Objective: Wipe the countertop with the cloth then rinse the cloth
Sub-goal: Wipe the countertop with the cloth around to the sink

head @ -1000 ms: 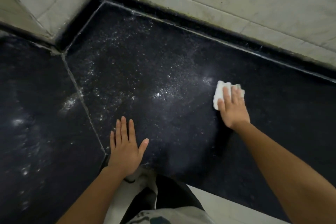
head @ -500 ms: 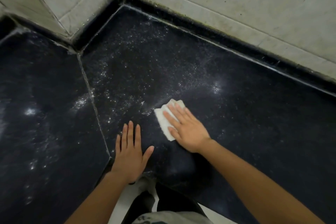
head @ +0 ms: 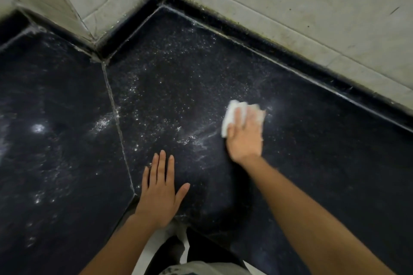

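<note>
My left hand (head: 159, 194) lies flat, fingers straight, on the dark speckled countertop (head: 324, 163) near its front edge. Farther out, my right hand (head: 244, 138) presses the white cloth (head: 230, 114) flat against the counter, fingers extended. Beyond, pale wall tiles (head: 290, 6) meet in a corner.

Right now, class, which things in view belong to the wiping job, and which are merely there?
In the job: white cloth, right hand pressing it, black countertop, white specks.
Merely there: left hand resting flat, tiled wall.
</note>
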A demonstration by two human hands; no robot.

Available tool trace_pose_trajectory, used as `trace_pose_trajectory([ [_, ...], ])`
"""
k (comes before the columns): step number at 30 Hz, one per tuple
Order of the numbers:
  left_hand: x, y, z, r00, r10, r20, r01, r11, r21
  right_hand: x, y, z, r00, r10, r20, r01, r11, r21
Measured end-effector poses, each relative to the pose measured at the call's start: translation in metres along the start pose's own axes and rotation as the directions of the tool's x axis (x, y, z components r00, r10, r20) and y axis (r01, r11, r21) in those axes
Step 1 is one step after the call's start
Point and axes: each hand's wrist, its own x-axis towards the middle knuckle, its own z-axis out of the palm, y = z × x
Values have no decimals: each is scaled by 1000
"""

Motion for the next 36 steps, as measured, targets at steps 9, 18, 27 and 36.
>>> trace_pose_trajectory([
  [9,1,1,-9,999,-4,47,5,1000,-13,-5,47,20,952,-300,-63,306,921,240],
  [18,6,8,-22,995,-93,29,97,964,-247,39,49,8,923,368,109,-382,849,366],
  [27,96,-7,-55,945,-324,-46,306,924,-228,14,-1,10,804,-587,-98,589,761,273],
  [36,115,-26,-53,918,-383,102,396,899,-190,94,100,7,949,315,21,-298,870,392],
])
